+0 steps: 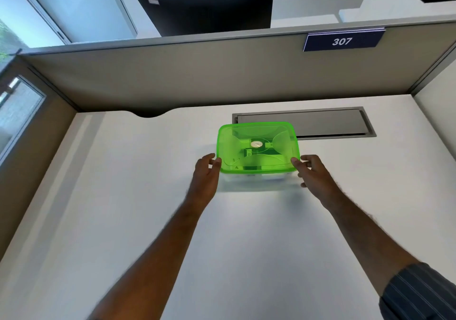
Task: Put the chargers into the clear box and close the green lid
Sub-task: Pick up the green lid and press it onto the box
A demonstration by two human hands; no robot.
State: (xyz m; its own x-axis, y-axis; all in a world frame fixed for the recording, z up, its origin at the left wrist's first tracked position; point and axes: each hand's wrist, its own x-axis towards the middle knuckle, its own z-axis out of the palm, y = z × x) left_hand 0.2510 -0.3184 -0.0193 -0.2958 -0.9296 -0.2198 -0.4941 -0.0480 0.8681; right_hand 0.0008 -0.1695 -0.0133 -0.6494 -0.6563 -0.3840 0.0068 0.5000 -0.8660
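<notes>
Head view, looking down over two bare forearms that reach forward across a white bench (148,196). On the right arm, closest to the camera, sits a dark striped sleeve (419,295).

The left hand (206,171) is at the near left corner of the green lid (257,147), its thumb touching the lid's edge and its fingers loosely curled beside it. The right hand (312,170) mirrors it at the near right corner, thumb against the lid's rim and fingers bent down along the side of the clear box (259,179). Both hands are blurred, so how firmly they press cannot be told. The hands are apart, with the box between them.

The lid lies flat on top of the box, covering it fully. Dark shapes show through the tinted lid; whether they are the chargers cannot be made out.

Just beyond the hands and the box, a grey cable hatch (320,122) is set into the bench. Farther on stands a beige partition (172,78) carrying a blue sign (341,41) reading 307, off beyond the right hand. Past the partition is the back of a black monitor (204,9).
</notes>
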